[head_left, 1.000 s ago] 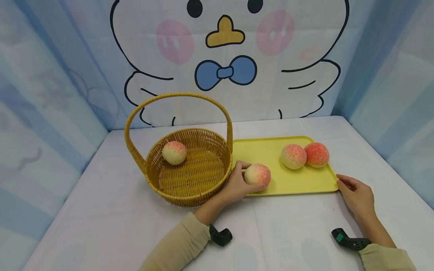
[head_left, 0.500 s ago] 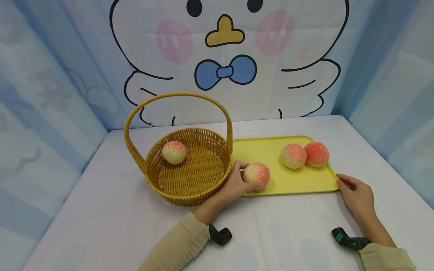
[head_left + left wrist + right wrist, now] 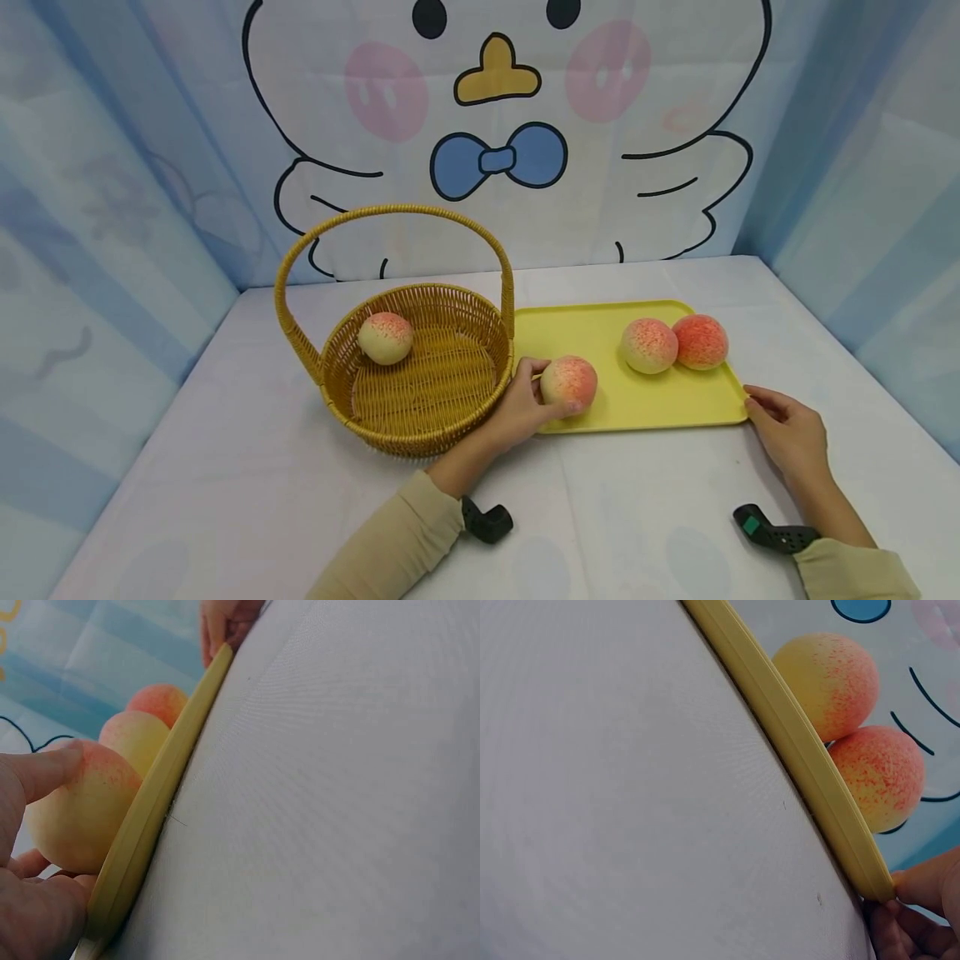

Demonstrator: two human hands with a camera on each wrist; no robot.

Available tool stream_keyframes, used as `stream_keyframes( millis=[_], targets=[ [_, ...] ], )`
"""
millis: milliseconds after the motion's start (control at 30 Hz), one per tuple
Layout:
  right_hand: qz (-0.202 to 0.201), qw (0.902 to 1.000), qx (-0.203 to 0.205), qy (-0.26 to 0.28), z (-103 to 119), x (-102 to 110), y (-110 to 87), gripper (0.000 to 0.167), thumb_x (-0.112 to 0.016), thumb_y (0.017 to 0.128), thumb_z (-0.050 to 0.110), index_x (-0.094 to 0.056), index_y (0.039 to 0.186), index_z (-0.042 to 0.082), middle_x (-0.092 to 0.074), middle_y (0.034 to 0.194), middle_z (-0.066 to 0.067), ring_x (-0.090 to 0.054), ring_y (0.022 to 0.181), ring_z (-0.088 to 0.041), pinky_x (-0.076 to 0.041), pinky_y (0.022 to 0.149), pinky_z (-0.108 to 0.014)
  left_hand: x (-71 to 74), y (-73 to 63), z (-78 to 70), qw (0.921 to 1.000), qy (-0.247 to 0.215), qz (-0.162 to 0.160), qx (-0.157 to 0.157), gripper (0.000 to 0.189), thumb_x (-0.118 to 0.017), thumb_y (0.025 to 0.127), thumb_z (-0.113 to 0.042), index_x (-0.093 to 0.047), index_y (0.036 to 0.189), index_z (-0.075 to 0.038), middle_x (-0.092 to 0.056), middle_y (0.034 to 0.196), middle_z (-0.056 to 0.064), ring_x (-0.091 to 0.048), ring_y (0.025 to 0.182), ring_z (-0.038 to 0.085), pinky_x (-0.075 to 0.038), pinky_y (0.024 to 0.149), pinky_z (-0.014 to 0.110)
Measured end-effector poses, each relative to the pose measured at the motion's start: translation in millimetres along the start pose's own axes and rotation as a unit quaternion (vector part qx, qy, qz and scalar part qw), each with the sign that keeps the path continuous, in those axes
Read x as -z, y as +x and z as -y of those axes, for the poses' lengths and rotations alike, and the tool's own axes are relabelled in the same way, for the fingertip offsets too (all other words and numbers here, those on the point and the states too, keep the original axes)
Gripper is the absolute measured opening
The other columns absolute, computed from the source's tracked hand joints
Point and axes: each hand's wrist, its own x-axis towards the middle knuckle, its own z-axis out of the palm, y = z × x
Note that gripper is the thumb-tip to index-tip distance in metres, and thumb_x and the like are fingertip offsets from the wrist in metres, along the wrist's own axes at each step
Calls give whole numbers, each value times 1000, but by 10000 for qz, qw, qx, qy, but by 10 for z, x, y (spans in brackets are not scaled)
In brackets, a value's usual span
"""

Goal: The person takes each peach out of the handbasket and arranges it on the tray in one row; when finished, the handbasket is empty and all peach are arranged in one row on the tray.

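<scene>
My left hand [image 3: 525, 404] holds a pale peach with a pink blush [image 3: 573, 383] at the left end of the yellow tray [image 3: 600, 333]. In the left wrist view the thumb lies over that peach [image 3: 82, 817] and the fingers pass round its other side. At the tray's near right corner, my right hand [image 3: 791, 433] pinches the edge. Its thumb is on top and its fingers are at the underside in the right wrist view. A pinkish peach [image 3: 648, 346] and a redder peach [image 3: 702, 342] sit side by side at the tray's right end.
A woven basket [image 3: 420, 437] with a tall arched handle [image 3: 397, 210] stands left of the tray, close beside my left hand. Another peach [image 3: 386, 338] lies inside it. The white-covered table [image 3: 615, 508] backs onto a cartoon-printed curtain [image 3: 570, 225].
</scene>
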Motion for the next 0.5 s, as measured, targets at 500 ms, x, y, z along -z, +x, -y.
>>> stream_keyframes(
  millis=[500],
  targets=[
    [5,9999,-129,-19,1,-7,3,45,-46,95,29,-52,127,-3,-54,115,-20,-45,86,-17,-37,58,-14,-24,8,-2,9978,-641,-143,-68,56,-63,79,12,-30,125,6,-35,132,26,-40,122,36,-42,92,33]
  ],
)
